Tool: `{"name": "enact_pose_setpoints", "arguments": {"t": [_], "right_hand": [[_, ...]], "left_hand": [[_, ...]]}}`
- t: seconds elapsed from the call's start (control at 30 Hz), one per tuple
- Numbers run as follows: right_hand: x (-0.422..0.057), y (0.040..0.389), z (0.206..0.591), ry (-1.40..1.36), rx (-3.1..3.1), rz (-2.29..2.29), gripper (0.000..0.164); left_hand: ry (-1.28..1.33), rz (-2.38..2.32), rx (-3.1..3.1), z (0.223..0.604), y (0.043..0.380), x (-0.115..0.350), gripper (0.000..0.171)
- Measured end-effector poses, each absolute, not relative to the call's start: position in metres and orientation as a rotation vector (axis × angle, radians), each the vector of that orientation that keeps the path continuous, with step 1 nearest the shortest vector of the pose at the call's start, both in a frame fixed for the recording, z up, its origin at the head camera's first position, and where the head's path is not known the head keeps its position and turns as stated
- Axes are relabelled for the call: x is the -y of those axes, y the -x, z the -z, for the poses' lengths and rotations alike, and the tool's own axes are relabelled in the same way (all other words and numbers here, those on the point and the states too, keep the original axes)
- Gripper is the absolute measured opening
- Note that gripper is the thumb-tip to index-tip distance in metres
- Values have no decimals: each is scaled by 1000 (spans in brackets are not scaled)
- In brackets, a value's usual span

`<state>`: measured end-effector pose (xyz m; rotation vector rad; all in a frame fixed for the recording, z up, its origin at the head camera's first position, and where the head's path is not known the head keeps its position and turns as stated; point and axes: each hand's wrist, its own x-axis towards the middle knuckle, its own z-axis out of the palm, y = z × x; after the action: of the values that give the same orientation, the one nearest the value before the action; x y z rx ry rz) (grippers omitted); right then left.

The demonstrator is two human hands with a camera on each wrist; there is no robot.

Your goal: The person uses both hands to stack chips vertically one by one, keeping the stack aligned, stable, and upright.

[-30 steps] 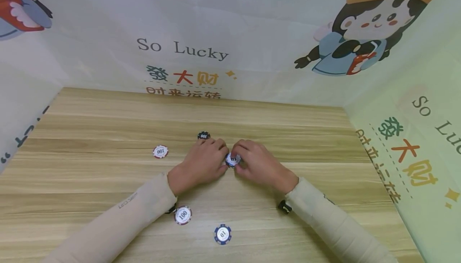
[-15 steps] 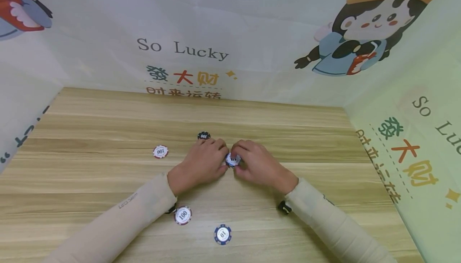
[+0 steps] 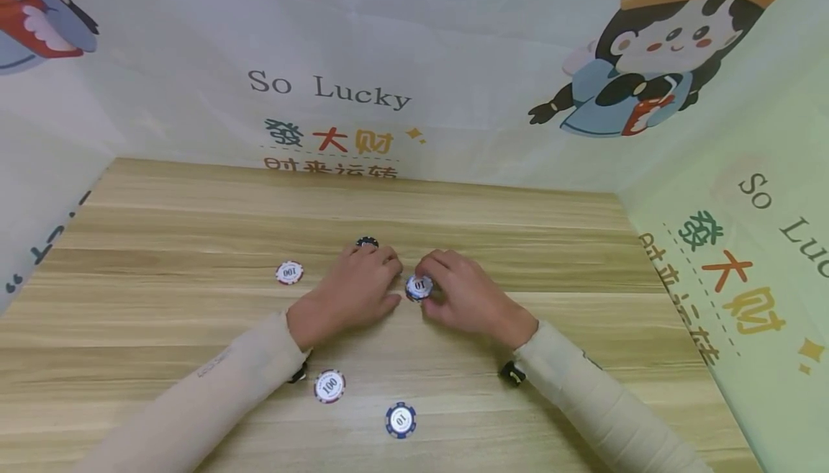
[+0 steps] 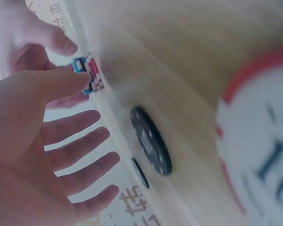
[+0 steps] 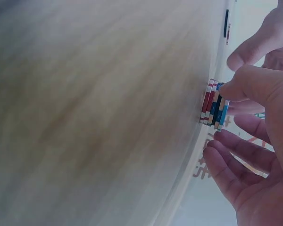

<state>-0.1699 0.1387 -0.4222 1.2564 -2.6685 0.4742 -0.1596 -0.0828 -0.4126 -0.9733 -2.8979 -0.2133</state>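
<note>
A short stack of poker chips (image 3: 419, 286), topped by a white-faced blue chip marked 10, stands mid-table. My right hand (image 3: 473, 293) holds it at its right side, thumb and fingers around the edge. The right wrist view shows red, dark and blue edges in the stack (image 5: 209, 104). To its left, my left hand (image 3: 352, 286) is apart from the stack and holds nothing; its fingers extend in the left wrist view. A black chip (image 3: 367, 241) lies just beyond the left fingers, partly covered. Another black chip (image 4: 151, 141) shows in the left wrist view, hidden from the head view.
A red-edged 100 chip (image 3: 289, 272) lies left of the left hand. Nearer the front are another red-edged 100 chip (image 3: 330, 386) and a blue 10 chip (image 3: 401, 420). Printed cloth walls (image 3: 466, 149) bound the wooden table (image 3: 194, 206) at back and sides.
My left hand has moved left, away from the stack, and now covers more of the black chip. My right hand stays at the stack, and the chip's 10 is more visible.
</note>
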Motion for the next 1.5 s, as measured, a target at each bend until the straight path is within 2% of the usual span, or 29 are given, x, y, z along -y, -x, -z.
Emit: {"name": "enact_pose_setpoints", "arguments": {"t": [0.43,0.97,1.5], "right_hand": [[-147,175,423,-1228,2738,-411,46],[-149,178,425,-1213,2809,-376,43],[-148,182,423,-1240,2810,-406,36]], "left_hand": [[856,291,2928,411,158,115,45],[765,317,2943,412,151,145,44],[817,248,2986,413,132,154,45]]}}
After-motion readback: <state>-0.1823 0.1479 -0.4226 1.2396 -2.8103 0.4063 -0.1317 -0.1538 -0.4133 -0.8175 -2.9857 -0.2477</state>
